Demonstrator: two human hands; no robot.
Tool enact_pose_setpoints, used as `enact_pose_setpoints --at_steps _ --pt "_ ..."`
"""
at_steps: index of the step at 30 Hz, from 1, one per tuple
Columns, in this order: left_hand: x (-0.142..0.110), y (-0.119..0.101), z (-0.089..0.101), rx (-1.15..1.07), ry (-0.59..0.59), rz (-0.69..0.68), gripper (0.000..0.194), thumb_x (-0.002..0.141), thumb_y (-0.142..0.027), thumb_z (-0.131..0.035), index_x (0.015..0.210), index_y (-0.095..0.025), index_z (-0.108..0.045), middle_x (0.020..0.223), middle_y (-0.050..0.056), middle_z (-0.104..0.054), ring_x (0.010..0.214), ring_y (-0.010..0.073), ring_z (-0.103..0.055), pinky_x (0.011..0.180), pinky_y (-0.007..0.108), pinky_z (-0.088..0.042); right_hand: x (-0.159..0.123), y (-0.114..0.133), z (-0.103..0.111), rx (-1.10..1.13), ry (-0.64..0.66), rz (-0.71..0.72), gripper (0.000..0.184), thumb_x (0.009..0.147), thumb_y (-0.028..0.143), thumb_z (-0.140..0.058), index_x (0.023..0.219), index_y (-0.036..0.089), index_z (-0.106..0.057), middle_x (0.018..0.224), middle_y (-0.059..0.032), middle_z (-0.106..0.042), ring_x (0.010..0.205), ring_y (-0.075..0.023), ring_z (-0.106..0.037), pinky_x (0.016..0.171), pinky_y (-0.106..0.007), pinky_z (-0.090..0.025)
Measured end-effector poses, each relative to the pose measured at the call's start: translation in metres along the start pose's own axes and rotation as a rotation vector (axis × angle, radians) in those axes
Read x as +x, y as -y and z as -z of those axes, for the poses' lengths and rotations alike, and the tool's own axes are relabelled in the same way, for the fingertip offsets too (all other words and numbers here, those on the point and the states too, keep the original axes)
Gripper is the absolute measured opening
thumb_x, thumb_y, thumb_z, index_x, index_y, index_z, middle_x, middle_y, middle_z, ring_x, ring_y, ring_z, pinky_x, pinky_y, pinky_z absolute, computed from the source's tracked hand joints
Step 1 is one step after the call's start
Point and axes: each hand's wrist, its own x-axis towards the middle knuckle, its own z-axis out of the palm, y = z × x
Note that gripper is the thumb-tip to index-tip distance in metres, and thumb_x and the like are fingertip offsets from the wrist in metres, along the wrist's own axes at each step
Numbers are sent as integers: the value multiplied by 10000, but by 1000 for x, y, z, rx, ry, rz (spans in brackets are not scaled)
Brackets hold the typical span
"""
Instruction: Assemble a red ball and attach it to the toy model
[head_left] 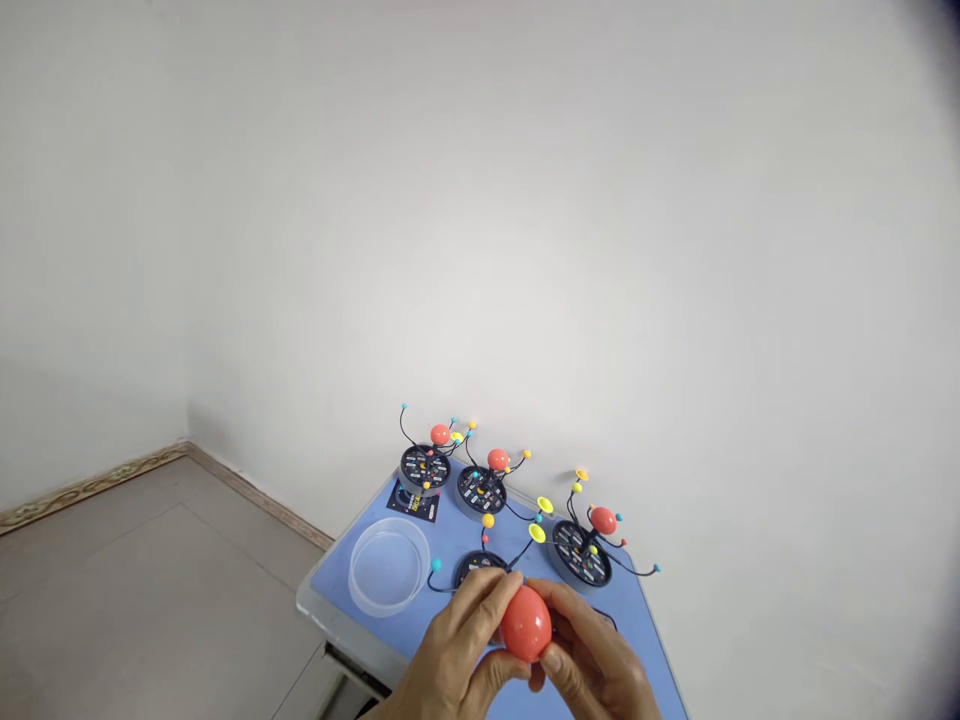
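A shiny red-orange ball point(526, 624) is pinched between the fingertips of both hands above the near part of the table. My left hand point(466, 645) grips it from the left, and my right hand point(600, 655) from the right. Just behind my fingers is a solar system model with a round black base point(480, 566), partly covered by the hands. Curved black arms rise from it, carrying an orange ball point(488, 521), a teal ball point(436, 566) and a yellow ringed piece point(537, 534). Whether the red ball touches this model is hidden.
Three similar models with red balls stand farther back: one at left point(425, 468), one in the middle point(481, 491), one at right point(581, 555). A clear round plastic tub point(388, 567) and a dark printed card point(412, 501) lie on the blue table point(352, 535), beside a white wall point(480, 250).
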Motion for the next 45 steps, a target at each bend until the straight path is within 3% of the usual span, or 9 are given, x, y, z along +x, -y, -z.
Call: enact_pose_setpoints --at_steps 3,6,9,12,15,21,28,36,45 --pt "0 -4 1 -68 -2 80 482 951 -380 -540 1426 -327 -480 1276 95 -578 1107 222 -611 963 295 -521 0 -3 3 -96 22 49 363 959 458 -499 1251 259 -584 947 -74 -672 679 -157 -665 592 -231 -606" --pt "4 -13 5 -213 41 213 427 929 -430 -564 1327 -275 -588 1138 94 -603 1009 225 -612 903 311 -534 -1 -12 5 -299 -5 245 382 944 439 -534 1292 284 -564 1101 -102 -672 916 -212 -700 747 -269 -614" --pt "10 -22 7 -391 63 403 414 896 -498 -590 1200 -229 -669 1047 84 -581 914 203 -597 792 280 -535 -3 -23 7 -493 -30 393 421 960 398 -512 1366 284 -508 1230 -118 -641 1105 -233 -663 883 -291 -579" --pt "15 -28 7 -585 69 518 411 847 -524 -649 1087 -196 -708 926 43 -531 757 145 -561 624 224 -490 -5 -29 8 -593 28 454 457 974 387 -482 1412 259 -462 1239 -128 -641 1125 -218 -662 900 -262 -564" --pt "19 -28 7 -712 77 577 384 838 -498 -672 1025 -165 -714 853 16 -501 662 111 -535 563 214 -454 -5 -28 7 -594 34 423 459 991 381 -443 1439 279 -429 1239 -119 -635 1101 -211 -671 869 -252 -571" --pt "20 -23 8 -792 82 612 388 862 -446 -668 1131 -167 -670 947 52 -574 743 145 -577 658 269 -483 -3 -30 12 -446 73 270 686 917 507 -522 1526 318 -271 1292 -124 -585 878 -200 -695 751 -276 -596" --pt "20 -18 5 -824 89 599 392 859 -454 -671 1100 -146 -689 909 38 -545 720 133 -567 647 260 -468 0 -39 20 -399 101 183 637 883 538 -581 1456 317 -412 1345 -136 -540 684 -142 -630 631 -272 -585" --pt "14 -13 2 -850 45 608 418 826 -470 -707 1108 -163 -676 942 44 -530 779 147 -569 646 252 -481 13 -28 21 -380 220 277 462 940 435 -549 1384 316 -514 1133 -100 -622 792 -175 -656 633 -238 -581" --pt "14 -10 0 -901 44 714 499 806 -572 -673 885 -81 -707 653 25 -557 548 105 -520 508 220 -432 9 -17 7 -495 180 298 443 968 431 -481 1397 320 -493 1178 -122 -643 992 -244 -680 775 -307 -594"
